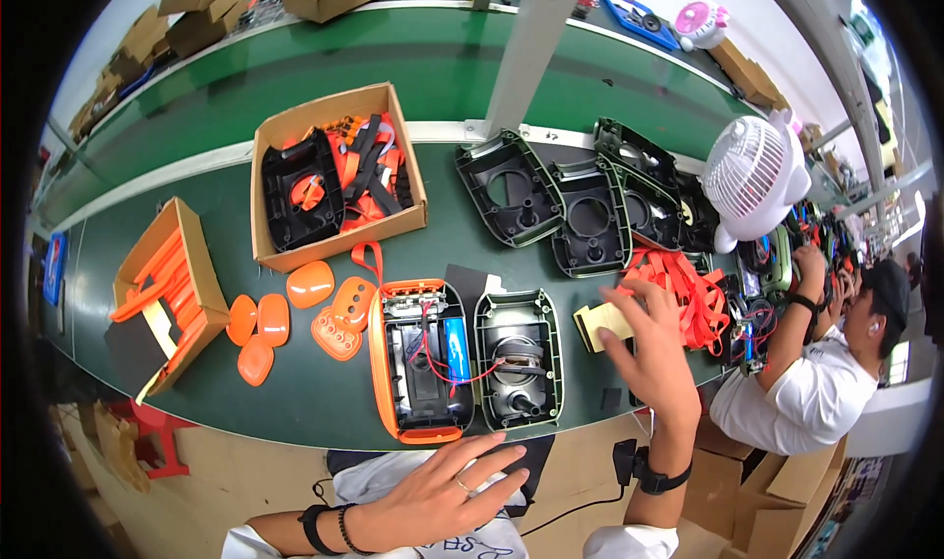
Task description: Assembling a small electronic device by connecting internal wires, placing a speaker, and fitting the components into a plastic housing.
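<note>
Pads [602, 323], yellow and flat, lay on the table [324, 402] just left of my right hand [654, 348], which reached over them with fingers spread, holding nothing. My left hand [447, 490] rested open, nearer me.

Bright, even light; fisheye-bent edges.

A factory assembly line. A long green bench [295, 382] runs in front of both hands, with a second green line [295, 77] beyond it. Ahead of the left hand [438, 495] sit cardboard boxes [334, 180] of orange and black plastic parts. Past the right hand [654, 348] lie rows of identical black housings [570, 200], a heap of orange straps [688, 289], and another worker [836, 362] seated further right at the same bench.
</note>
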The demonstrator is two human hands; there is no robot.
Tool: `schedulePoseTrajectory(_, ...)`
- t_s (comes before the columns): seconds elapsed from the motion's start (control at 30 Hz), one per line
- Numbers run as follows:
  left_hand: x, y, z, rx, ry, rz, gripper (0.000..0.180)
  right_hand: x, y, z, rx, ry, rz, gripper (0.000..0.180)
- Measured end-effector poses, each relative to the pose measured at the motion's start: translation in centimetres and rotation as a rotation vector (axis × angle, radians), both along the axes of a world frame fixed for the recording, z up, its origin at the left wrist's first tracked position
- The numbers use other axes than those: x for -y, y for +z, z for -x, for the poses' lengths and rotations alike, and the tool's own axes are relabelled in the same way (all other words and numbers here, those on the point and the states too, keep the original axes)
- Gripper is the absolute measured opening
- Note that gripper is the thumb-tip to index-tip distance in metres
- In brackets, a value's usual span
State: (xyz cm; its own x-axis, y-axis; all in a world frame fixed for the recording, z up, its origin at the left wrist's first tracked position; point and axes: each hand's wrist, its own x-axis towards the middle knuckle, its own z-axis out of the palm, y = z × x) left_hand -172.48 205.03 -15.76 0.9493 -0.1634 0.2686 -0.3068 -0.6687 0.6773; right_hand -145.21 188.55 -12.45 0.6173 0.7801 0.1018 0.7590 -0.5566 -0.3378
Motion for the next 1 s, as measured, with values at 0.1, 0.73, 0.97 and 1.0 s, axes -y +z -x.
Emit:
schedulePoseTrajectory(0.1, -0.1, 0.6, 0.0, 0.029, -0.011, -0.01, 0.043, -0.2, -1.3, -0.4, 0.012, 0.094, 0.062, 0.039)
schedulePoseTrajectory(0.73, -0.9, 2.0, -1.9, 0.102, 0.102, 0.18, 0.031, 1.1, 0.8, -0.3, 0.22, 0.07, 0.155, 0.015)
schedulePoseTrajectory(0.97, -1.6, 2.7, -1.7, 0.11, 0.184, 0.278, 0.036, 2.0, 5.4, 2.8, -0.3, 0.066, -0.282, 0.014)
schedulePoseTrajectory(1.0, -1.7, 3.3, -2.1, 0.093, 0.197, 0.331, 0.038, 2.1, 5.2, 3.8, -0.358, 0.052, -0.396, 0.013)
